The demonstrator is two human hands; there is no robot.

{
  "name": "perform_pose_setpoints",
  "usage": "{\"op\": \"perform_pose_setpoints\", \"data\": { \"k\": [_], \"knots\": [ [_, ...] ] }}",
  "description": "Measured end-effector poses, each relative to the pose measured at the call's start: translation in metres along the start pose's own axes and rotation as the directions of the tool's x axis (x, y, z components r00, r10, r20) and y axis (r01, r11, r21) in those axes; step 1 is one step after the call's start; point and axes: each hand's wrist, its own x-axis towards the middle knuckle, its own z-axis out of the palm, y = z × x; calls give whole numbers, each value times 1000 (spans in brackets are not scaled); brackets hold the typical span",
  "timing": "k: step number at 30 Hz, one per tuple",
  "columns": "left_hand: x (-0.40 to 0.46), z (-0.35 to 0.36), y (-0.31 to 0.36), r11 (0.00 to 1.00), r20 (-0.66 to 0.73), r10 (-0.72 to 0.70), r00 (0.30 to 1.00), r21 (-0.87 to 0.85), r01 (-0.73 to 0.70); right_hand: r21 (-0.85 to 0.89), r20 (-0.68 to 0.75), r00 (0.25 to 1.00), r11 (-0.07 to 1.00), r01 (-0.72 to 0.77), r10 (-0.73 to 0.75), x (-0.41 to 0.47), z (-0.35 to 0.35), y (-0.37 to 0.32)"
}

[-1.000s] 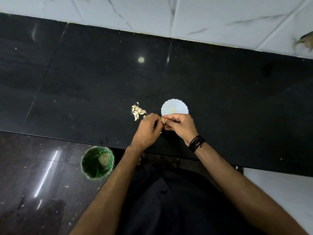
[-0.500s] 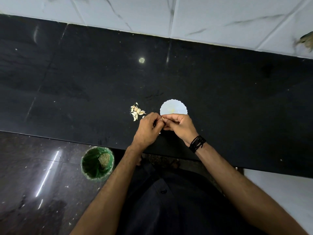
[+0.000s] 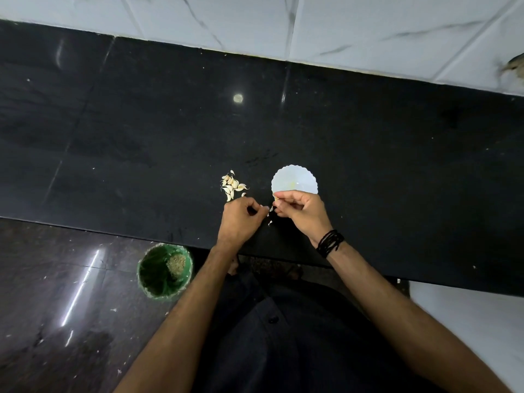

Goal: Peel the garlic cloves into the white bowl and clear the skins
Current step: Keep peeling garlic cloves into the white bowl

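Papery skin [image 3: 270,209], seemingly between hands [image 3: 270,211].

This looks like a home kitchen. A polished black stone counter [image 3: 368,154] runs along a wall of white marble-look tiles [image 3: 368,32], and the floor [image 3: 56,307] below is dark glossy stone with scattered crumbs. A pile of garlic cloves [image 3: 232,184] lies on the counter beside a small white bowl [image 3: 295,178] with a scalloped rim. A green bin [image 3: 165,272] holding scraps stands on the floor just beside the counter edge.
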Motion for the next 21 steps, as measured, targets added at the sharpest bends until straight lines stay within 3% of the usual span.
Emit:
{"op": "perform_pose_setpoints", "data": {
  "k": [6, 14, 21],
  "knots": [
    [3, 0, -1, 996, 93, 16, 996, 83, -23, -73, -59, 998, 997, 11, -15, 1, 2, 4],
    [5, -5, -3, 998, 114, 32, 993, 55, -39, -58, -7, 1000, 998, 2, -3, -1, 5, 1],
    [2, -10, 5, 980, 111, 69, 991, -195, -46, -40, -40, 999, 999, -9, 7, 1, 7, 1]
  ]
}}
